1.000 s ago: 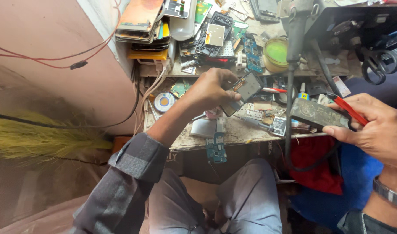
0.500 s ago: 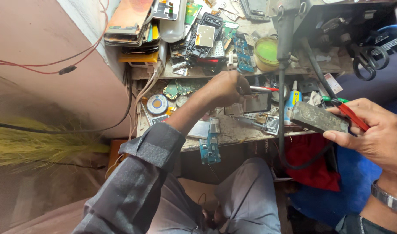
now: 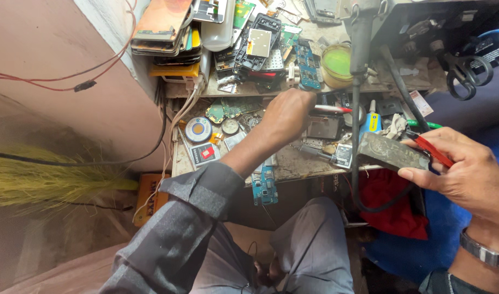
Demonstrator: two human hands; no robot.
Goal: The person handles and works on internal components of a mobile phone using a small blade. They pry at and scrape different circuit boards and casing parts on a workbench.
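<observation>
- Right hand pinching dark flat rectangular phone body with red-handled tool — stiff, light, probably fragile; best held by edges.
- Left hand closed over cluttered tabletop — grip contents hidden.

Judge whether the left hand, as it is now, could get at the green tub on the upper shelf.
Probably yes. The left hand is at the red-tipped tool, just below the green tub, whose open top looks uncovered; only loose circuit boards lie beside it.
</observation>
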